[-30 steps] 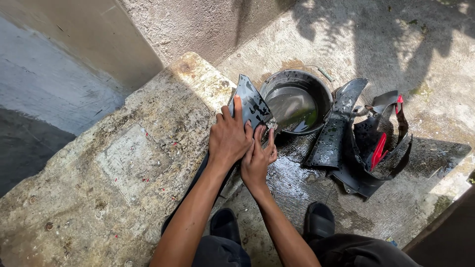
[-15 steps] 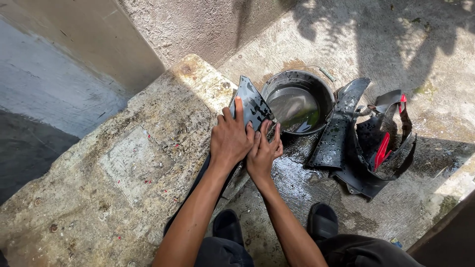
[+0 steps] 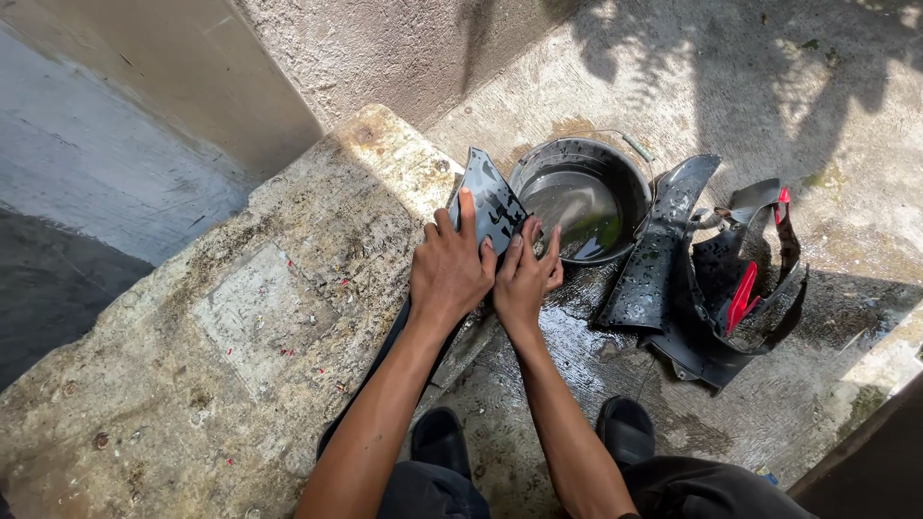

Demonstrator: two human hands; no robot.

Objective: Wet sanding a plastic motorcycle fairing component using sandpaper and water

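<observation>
**Two hands pressing a wet black panel against a concrete slab**

From the head camera, looking down: the person is crouching over a rough concrete slab (image 3: 240,327), and both hands are lying flat on a black plastic panel (image 3: 490,197) that is leaning over the slab's edge. The left hand (image 3: 450,274) is spreading its fingers across the panel's lower part, palm down, not closed around anything. The right hand (image 3: 524,279) is resting just beside it, fingers apart and pointing up toward the panel's tip, pressing rather than gripping. The panel's pointed upper end is sticking up next to a dark bucket (image 3: 538,163) holding water, and its lower end is running down between the person's forearms toward the ground.

The panel is looking thin, light and fairly stiff, with some flex likely along its length. It is glistening wet, so I judge it slippery; flat palms are holding it only by pressure against the slab. A surer hold would be along its long edges, thumb on one face and fingers behind, away from the narrow tip, which looks like the part most apt to crack.

To the right of the bucket, more black panels (image 3: 654,250) are lying in a wet heap on the concrete floor (image 3: 817,86), one with a red piece (image 3: 740,298) showing. The person's dark sandals (image 3: 627,428) are standing on the wet patch below.
</observation>
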